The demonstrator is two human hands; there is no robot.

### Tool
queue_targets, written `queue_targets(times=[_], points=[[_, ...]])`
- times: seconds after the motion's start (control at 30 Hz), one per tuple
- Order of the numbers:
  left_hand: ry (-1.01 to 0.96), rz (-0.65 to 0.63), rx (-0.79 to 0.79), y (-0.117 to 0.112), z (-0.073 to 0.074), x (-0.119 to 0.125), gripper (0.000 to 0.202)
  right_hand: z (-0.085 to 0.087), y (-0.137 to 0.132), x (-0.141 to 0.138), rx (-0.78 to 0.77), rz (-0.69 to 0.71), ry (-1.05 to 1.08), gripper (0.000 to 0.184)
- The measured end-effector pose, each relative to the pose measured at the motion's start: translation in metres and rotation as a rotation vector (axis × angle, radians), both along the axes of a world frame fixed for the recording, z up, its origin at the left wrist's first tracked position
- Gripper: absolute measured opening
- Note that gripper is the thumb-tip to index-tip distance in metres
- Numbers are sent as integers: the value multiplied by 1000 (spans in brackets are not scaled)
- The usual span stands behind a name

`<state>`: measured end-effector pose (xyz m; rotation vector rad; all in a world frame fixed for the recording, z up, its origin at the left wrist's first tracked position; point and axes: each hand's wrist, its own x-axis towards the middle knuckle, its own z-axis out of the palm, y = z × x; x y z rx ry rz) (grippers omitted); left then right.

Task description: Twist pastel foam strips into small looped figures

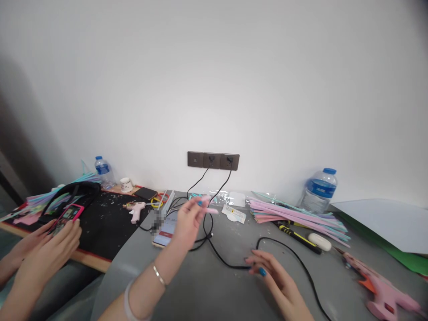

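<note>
My left hand [189,222] is raised over the middle of the table, its fingertips pinching a small pale-pink piece [211,211] that looks like fuzzy craft stem. Lower right, my right hand [274,277] has thumb and fingers closed around a black power cable [230,266]. Part of that cable is hidden by the fingers. It runs up to the wall socket [230,159] and loops away to the right. Beyond my right hand lies a bundle of pink and mint chenille stems [294,215]. A pink hot glue gun [384,290] rests at the right.
A yellow-black utility knife [297,237], a white oval case [320,241] and a water bottle [320,191] stand right. A phone [164,232] lies behind my left arm. At left, another person's hands [55,247] hold a pink-cased phone [71,217] beside a black mat [113,223].
</note>
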<state>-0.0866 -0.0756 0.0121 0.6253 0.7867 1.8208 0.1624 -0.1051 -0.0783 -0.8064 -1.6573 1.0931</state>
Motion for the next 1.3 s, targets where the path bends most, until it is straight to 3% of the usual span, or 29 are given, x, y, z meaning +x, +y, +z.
queue_targets(times=[0.07, 0.13, 0.23, 0.47, 0.67, 0.87, 1.07, 1.3], points=[[5, -214, -65, -15, -10, 30, 16, 11, 1, -19, -40, 87, 67, 41], [-32, -323, -154, -24, -24, 54, 19, 17, 3, -37, -112, 142, 104, 45], [-55, -306, -175, -27, -44, 71, 22, 15, 10, -54, -199, 104, 132, 50], [178, -252, -107, -11, -68, 68, 17, 2, 38, -54, -184, -43, 128, 48], [423, -295, -70, -4, -74, 70, 16, -8, 42, -59, -166, -157, 160, 44], [437, -334, -91, -2, -84, 71, 19, -23, 45, -55, -123, -227, 202, 34], [534, -310, -99, -4, -88, 72, 16, -17, 42, -52, -106, -240, 176, 33], [454, -335, -50, 3, -81, 77, 21, -13, 41, -50, -47, -358, 152, 30]])
